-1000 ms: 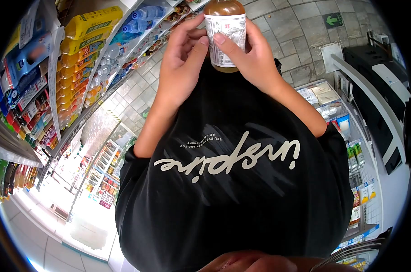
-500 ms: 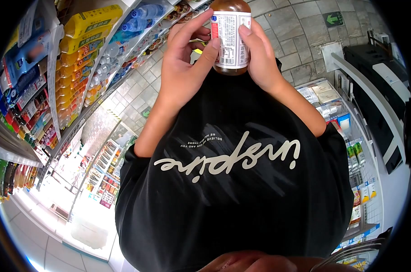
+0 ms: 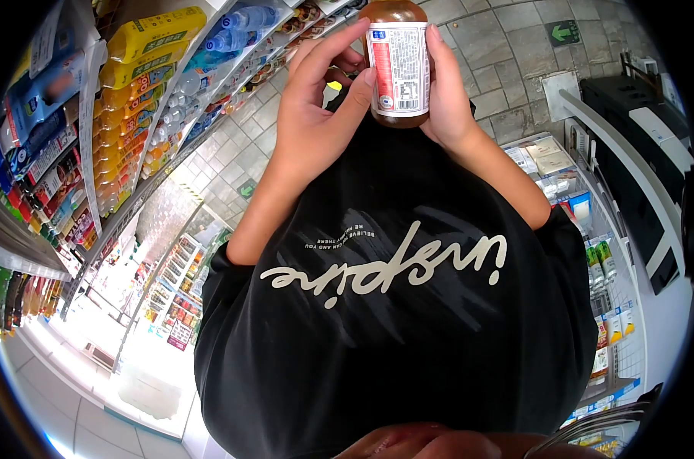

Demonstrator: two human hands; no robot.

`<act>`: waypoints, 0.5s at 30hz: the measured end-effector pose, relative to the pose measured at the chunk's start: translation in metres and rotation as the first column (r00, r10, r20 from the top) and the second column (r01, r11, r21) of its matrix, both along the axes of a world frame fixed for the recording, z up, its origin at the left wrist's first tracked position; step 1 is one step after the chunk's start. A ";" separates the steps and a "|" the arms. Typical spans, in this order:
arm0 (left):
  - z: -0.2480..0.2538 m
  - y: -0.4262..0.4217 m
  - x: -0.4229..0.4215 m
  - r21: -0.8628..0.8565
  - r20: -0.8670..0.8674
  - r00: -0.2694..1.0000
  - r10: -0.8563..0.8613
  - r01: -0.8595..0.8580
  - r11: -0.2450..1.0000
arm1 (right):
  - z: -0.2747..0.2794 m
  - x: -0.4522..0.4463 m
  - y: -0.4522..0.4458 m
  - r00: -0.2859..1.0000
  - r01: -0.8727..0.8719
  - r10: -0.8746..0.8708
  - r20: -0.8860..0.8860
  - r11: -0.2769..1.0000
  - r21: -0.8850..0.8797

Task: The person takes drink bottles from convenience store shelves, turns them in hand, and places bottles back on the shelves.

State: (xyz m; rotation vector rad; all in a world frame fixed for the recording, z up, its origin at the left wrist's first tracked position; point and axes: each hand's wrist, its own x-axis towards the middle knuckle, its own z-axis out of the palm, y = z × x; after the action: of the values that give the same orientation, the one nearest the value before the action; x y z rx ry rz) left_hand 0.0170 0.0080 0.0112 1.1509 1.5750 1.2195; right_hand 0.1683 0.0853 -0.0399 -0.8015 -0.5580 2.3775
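Note:
An amber bottle (image 3: 399, 73) with a white label stands nearly upright between my two hands at the top centre, its top cut off by the frame edge. Its label shows small print, a red block and a barcode. My left hand (image 3: 320, 99) touches the bottle's left side with thumb and forefinger, the other fingers curled behind. Along the right side, my right hand (image 3: 448, 96) grips the bottle, with some fingers hidden behind it.
Shelves of yellow and orange bottles (image 3: 144, 69) rise on the left. Grey floor tiles (image 3: 469, 46) lie ahead, with a green arrow sign (image 3: 563, 32). A wire rack (image 3: 618, 306) of packets and black equipment (image 3: 637, 138) stand on the right.
The bottle has turned about its long axis, from the illustrated side to the red block and barcode, and shifted slightly right. My right thumb has moved from the label's front to the bottle's right side.

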 end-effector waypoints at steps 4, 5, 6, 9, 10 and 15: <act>-0.001 0.000 0.001 -0.008 -0.025 1.000 0.007 -0.008 1.000 | -0.001 0.000 0.001 1.000 0.013 -0.013 -0.007 1.000 -0.004; 0.000 0.000 0.001 -0.009 -0.025 1.000 0.007 -0.007 1.000 | -0.002 0.000 0.001 0.998 0.016 -0.017 -0.056 0.999 -0.029; 0.000 0.000 0.001 -0.008 -0.048 0.999 0.002 -0.002 1.000 | -0.003 0.000 0.001 0.994 0.018 -0.023 -0.104 0.998 -0.054; 0.001 0.000 0.002 -0.010 -0.079 0.997 -0.002 0.001 1.000 | 0.000 -0.002 0.003 0.998 0.016 -0.019 -0.062 0.998 -0.053; 0.001 0.000 0.002 -0.013 -0.088 0.996 -0.001 -0.001 1.000 | -0.001 -0.001 0.003 0.998 0.016 -0.020 -0.062 0.998 -0.053; 0.001 0.001 0.003 0.000 -0.095 0.995 -0.008 0.008 1.000 | -0.004 -0.001 0.004 0.996 0.012 -0.022 -0.087 0.994 -0.111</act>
State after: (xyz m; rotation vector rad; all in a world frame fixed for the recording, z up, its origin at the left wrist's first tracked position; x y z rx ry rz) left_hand 0.0202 0.0095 0.0125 1.2300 1.6391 1.1745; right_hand 0.1675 0.0888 -0.0436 -0.7414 -0.3848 2.4322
